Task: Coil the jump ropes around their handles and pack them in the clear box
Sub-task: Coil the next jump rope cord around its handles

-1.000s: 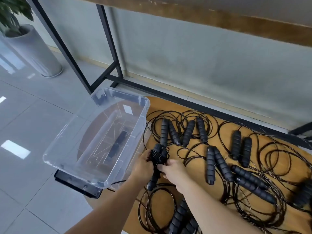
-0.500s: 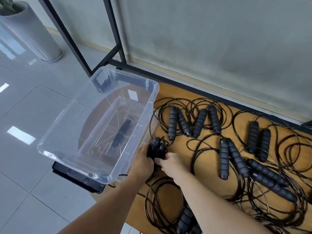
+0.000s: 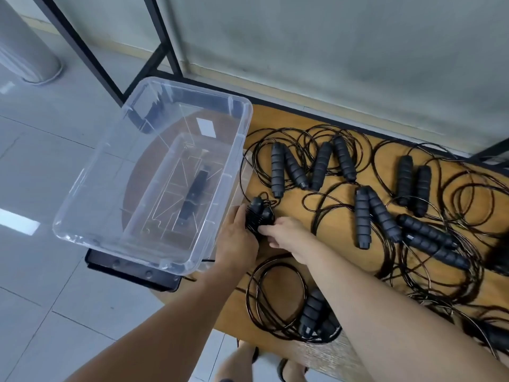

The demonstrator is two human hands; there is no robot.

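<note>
A wooden table (image 3: 278, 122) stands over grey floor tiles (image 3: 55, 161). Left hand (image 3: 237, 238) and right hand (image 3: 286, 232) together grasp a coiled jump rope (image 3: 259, 213) beside the clear box (image 3: 237, 111).

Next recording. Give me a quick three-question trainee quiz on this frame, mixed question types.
1. True or false: the clear box already holds a coiled rope.
2. The bundle is held by: A) left hand only, B) right hand only, C) both hands.
3. Fill in: the loose ropes lie on a ____ table.

Key: 1 false; 2 C; 3 wooden.
</note>
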